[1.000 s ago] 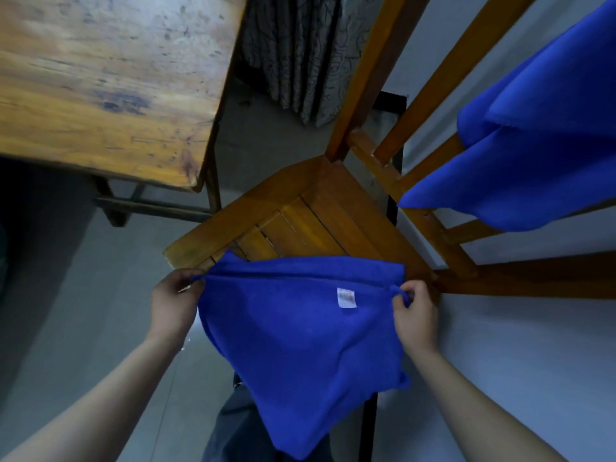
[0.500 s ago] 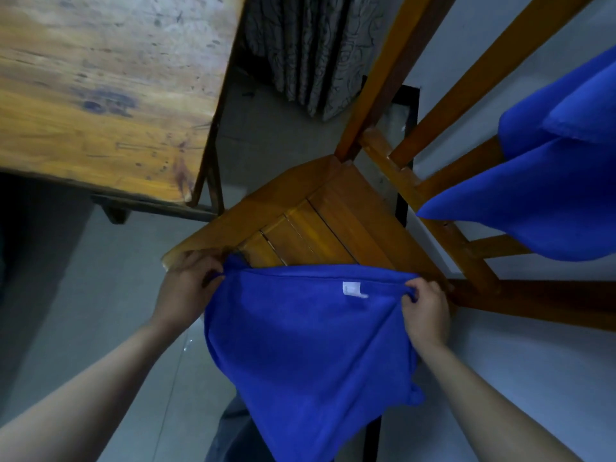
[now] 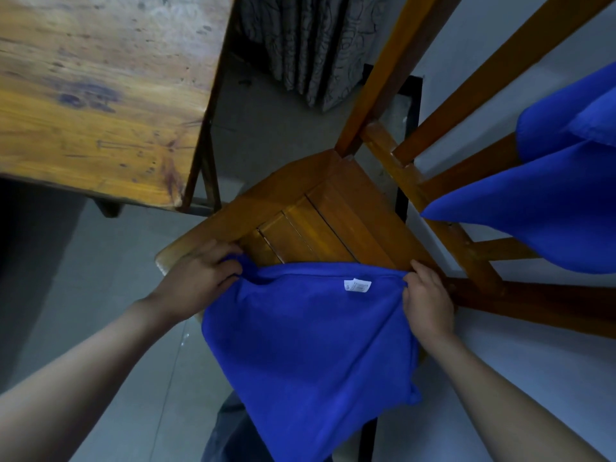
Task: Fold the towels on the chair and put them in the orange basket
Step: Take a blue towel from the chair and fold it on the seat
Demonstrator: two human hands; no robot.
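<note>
A blue towel (image 3: pixel 306 348) with a small white label hangs folded over the front edge of the wooden chair seat (image 3: pixel 320 221). My left hand (image 3: pixel 200 278) grips its upper left corner, resting on the seat's front corner. My right hand (image 3: pixel 426 301) pinches the upper right corner at the seat's right edge. The towel's top edge lies across the seat and the rest droops below. A second blue towel (image 3: pixel 540 208) is draped over the chair's backrest at the right. The orange basket is not in view.
A worn wooden table (image 3: pixel 93 95) stands at the upper left, close to the chair. A patterned curtain (image 3: pixel 310 48) hangs behind. Grey floor lies below, and a pale wall runs behind the chair back. My trouser leg shows at the bottom.
Both hands have carried the towel's top edge forward and down onto the chair seat. The left hand now rests on the seat's front corner.
</note>
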